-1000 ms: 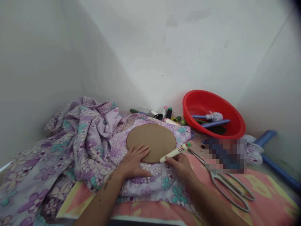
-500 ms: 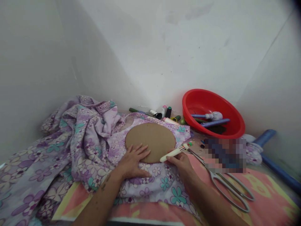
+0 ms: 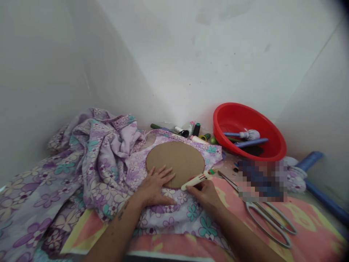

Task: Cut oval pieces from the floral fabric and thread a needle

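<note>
Brown oval (image 3: 182, 160) lies on floral cloth (image 3: 170, 222) partly beneath spread left hand (image 3: 155, 186); right hand (image 3: 206, 196) pinches white pen (image 3: 196, 179).

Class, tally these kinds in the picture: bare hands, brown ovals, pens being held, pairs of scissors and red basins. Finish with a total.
Bare hands: 2 (left hand, right hand)
Brown oval: 1
Held pen: 1
Scissors: 1 pair
Red basin: 1
Total: 6, counting the scissors as one
</note>
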Available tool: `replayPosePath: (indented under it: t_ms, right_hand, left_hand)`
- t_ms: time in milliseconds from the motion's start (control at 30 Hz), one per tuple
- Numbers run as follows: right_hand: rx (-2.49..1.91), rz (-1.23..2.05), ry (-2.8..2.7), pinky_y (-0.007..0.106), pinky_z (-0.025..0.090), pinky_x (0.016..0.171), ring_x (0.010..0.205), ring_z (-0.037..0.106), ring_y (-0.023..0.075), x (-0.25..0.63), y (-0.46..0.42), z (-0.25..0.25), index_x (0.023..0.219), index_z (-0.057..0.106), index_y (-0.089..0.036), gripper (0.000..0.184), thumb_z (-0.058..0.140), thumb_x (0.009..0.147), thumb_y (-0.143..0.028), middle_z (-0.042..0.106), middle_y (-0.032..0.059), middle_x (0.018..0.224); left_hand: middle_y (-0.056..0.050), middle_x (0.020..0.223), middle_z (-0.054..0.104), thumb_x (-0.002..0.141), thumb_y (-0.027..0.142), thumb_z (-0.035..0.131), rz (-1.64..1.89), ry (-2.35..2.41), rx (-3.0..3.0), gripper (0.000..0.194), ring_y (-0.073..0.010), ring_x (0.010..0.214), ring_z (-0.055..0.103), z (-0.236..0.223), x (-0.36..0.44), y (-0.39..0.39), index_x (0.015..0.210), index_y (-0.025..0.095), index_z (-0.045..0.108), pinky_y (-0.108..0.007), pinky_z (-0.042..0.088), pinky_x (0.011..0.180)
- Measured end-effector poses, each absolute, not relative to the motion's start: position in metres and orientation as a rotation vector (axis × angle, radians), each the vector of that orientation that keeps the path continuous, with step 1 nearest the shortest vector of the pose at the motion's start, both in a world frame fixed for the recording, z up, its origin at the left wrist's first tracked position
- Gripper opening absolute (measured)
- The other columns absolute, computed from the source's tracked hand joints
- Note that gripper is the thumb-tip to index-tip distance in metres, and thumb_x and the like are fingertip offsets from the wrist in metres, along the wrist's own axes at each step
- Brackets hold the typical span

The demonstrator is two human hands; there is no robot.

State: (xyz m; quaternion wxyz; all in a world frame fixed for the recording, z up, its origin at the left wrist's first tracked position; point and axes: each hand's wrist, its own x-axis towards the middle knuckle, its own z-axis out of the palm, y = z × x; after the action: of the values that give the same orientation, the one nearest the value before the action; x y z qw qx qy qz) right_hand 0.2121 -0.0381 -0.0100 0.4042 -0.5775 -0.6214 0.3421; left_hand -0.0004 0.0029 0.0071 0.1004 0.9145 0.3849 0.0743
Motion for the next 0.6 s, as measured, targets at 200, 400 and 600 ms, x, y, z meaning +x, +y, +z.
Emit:
replayPosePath:
  t_ms: [200, 400, 600]
  right_hand:
    - [-1.463, 0.688, -1.643, 0.023, 0.042, 0.055, 0.061, 0.057, 0.0167, 0.209, -0.042, -0.006, 0.073, 0.061, -0.015, 0.02, 0.053, 0.065, -0.031, 0.063, 0.0044, 0.064]
    - [-1.504, 0.567, -1.683, 0.022, 0.041, 0.052, 0.056, 0.056, 0.0157, 0.215, -0.047, -0.003, 0.07, 0.061, -0.015, 0.02, 0.05, 0.066, -0.031, 0.062, 0.0043, 0.06]
    - [-1.467, 0.553, -1.458, 0.023, 0.043, 0.052, 0.059, 0.058, 0.0171, 0.226, -0.043, -0.011, 0.07, 0.06, -0.014, 0.021, 0.052, 0.066, -0.033, 0.063, 0.0067, 0.064]
  left_hand:
    - [0.001, 0.137, 0.02, 0.054, 0.073, 0.04, 0.231, 1.136, 2.699, 0.087, -0.0258, 0.125, 0.012, 0.004, -0.002, 0.004, 0.128, 0.033, 0.018, -0.05, 0.002, 0.098]
    - [0.001, 0.137, 0.02, 0.054, 0.073, 0.04, 0.227, 1.138, 2.695, 0.087, -0.0254, 0.125, 0.012, 0.005, -0.001, 0.003, 0.128, 0.034, 0.018, -0.049, 0.002, 0.098]
    - [0.001, 0.137, 0.02, 0.055, 0.072, 0.041, 0.185, 1.15, 2.712, 0.086, -0.0262, 0.125, 0.012, 0.007, 0.001, 0.003, 0.128, 0.033, 0.017, -0.049, 0.004, 0.098]
